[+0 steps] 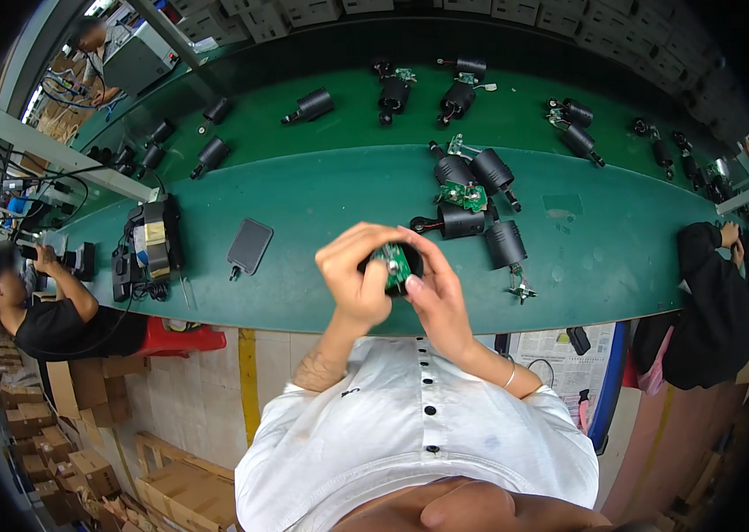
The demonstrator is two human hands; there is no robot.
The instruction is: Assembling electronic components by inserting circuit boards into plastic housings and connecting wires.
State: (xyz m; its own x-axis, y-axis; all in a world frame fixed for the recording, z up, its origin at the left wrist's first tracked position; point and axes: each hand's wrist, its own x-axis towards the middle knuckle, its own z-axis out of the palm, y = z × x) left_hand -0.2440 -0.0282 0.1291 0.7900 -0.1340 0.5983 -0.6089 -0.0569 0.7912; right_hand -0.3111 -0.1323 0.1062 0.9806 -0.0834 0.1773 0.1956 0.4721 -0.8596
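Observation:
Above the near edge of the green workbench (304,297), both my hands are closed round a black cylindrical housing (414,258). A green circuit board (397,258) sits in its upward-facing open end. My left hand (352,279) wraps the left and far side, its thumb bent in over the board. My right hand (444,301) curls round the right side, with the thumb tip at the board's near edge. The fingers hide most of the housing. Right of my hands lie several similar black housings (506,243), some with circuit boards (463,196) hanging out on wires.
A flat dark rectangular device (251,246) lies to the left, beside a black power unit (158,235) with cables. Along the far green belt (348,129) lie more black housings (311,105). Co-workers sit at left (64,310) and right (702,301). A newspaper-lined tray (561,359) is at lower right.

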